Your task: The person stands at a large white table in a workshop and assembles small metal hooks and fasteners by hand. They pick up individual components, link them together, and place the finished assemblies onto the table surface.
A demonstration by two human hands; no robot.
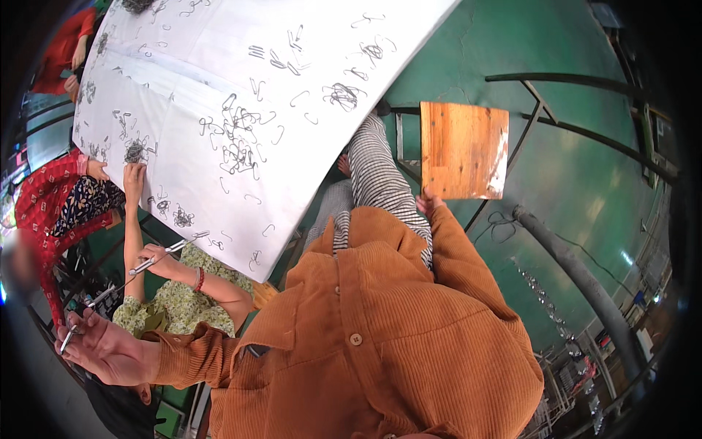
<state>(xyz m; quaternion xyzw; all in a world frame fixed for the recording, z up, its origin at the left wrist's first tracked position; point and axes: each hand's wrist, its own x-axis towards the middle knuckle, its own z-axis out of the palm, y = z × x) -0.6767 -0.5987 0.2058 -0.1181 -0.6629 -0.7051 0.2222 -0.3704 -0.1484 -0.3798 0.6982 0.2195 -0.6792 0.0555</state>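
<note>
- Left hand (pixel 110 347), near left, holds a slim metal tool (pixel 69 339) in curled fingers.
- Right hand (pixel 431 204) meets a wooden stool's (pixel 464 150) near edge; its grip is unclear.
- Farther left, dark hooks (pixel 240 146) litter a white table (pixel 197 73).

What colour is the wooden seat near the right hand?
The seat is mostly orange-brown; the head view shows it best.

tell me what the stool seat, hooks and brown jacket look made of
Stool seat: wood, apparently varnished, going by grain and shine.
Hooks: probably dark metal wire, being thin and bent.
Brown jacket: likely corduroy, matte, with fine ribs.
</note>
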